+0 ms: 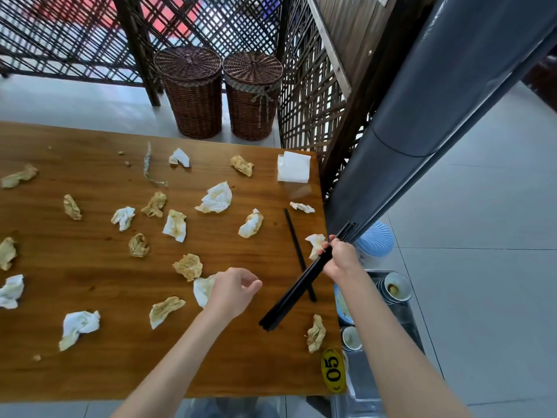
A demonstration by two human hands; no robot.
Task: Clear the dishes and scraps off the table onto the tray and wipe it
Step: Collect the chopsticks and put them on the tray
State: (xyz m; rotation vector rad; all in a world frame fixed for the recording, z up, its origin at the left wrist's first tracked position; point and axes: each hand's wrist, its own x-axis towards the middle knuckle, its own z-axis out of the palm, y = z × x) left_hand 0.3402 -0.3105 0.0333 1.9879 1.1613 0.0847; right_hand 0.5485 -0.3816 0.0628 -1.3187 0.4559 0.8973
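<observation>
The wooden table [99,267] is strewn with several crumpled, stained napkins [215,198]. My right hand [340,257] grips a bundle of black chopsticks [297,289] near its upper end; the bundle slants down to the left over the table's right side. One more black chopstick [294,241] lies flat on the table under the bundle. My left hand [233,289] hovers with fingers loosely curled and holds nothing, just right of a stained napkin [203,289]. The metal tray [410,321] sits right of the table and carries stacked bowls [397,287] and a cup [351,338].
A stack of clean white napkins [294,166] lies at the table's far right corner. A yellow "05" label [333,371] marks the near right edge. Two wicker baskets [193,92] stand beyond the table by a lattice screen [310,95]. A grey pillar [428,116] rises on the right.
</observation>
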